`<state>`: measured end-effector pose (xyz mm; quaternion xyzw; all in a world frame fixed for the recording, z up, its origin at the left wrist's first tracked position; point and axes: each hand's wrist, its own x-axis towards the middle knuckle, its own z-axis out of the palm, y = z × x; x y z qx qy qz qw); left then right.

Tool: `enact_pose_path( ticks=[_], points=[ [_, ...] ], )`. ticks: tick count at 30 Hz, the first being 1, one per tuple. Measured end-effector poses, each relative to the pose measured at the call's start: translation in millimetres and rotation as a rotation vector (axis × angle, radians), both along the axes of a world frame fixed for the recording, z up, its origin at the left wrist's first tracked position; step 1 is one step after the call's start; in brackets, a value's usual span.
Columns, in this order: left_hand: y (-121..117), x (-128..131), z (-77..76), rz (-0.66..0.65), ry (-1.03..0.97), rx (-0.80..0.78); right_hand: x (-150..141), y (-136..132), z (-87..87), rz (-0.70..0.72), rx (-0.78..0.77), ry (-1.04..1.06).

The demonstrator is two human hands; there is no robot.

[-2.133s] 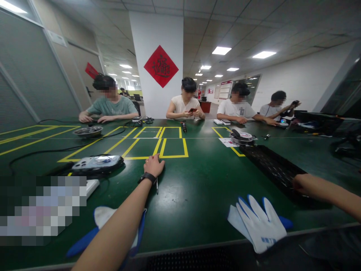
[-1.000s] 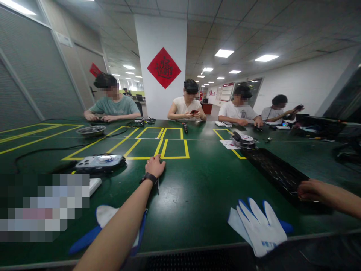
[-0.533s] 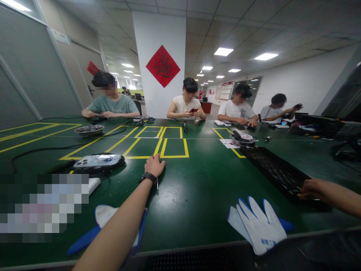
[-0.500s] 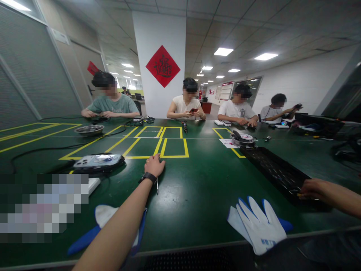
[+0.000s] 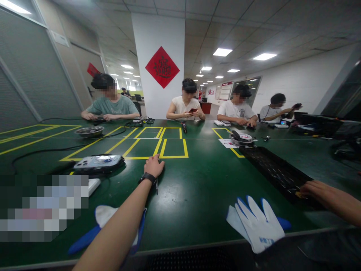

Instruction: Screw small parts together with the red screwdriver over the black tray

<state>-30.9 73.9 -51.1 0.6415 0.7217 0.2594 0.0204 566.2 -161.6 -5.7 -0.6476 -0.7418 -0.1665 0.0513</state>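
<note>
My left hand rests on the green table by the yellow tape, its fingers curled over a dark-handled tool. A thin metal shaft, like a screwdriver's, sticks out below the palm towards me; the handle is mostly hidden. At the right, my right hand is closed at the near end of a long black tray, which contains small shiny pieces. Something small and yellowish shows at its fingertips, too small to name.
White-and-blue work gloves lie near the front edge: one right, another partly under my left forearm. A phone-like device and cables lie left. Beyond are a metal bowl, a round metal item, and several people seated opposite.
My right hand has shifted slightly at the tray's near end, and the yellowish thing at its fingertips shows more. My left hand stays in place.
</note>
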Motion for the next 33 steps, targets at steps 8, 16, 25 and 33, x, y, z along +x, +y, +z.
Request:
enact_pose_path(
  ticks=[8, 16, 25, 33],
  points=[
    [2, -1, -2.2, -0.012, 0.011, 0.019, 5, 12, 17.3, 0.042, 0.014, 0.008],
    [1, -2, -0.4, -0.013, -0.014, -0.016, -10, 66, 45.1, -0.215, 0.048, -0.072],
    [0, 1, 1.9, -0.003, 0.005, -0.015, 54, 46, 0.3, -0.403, -0.380, 0.161],
    [2, -1, -0.9, -0.008, 0.001, -0.004, 33, 31, 5.3, -0.236, -0.292, 0.139]
  ],
)
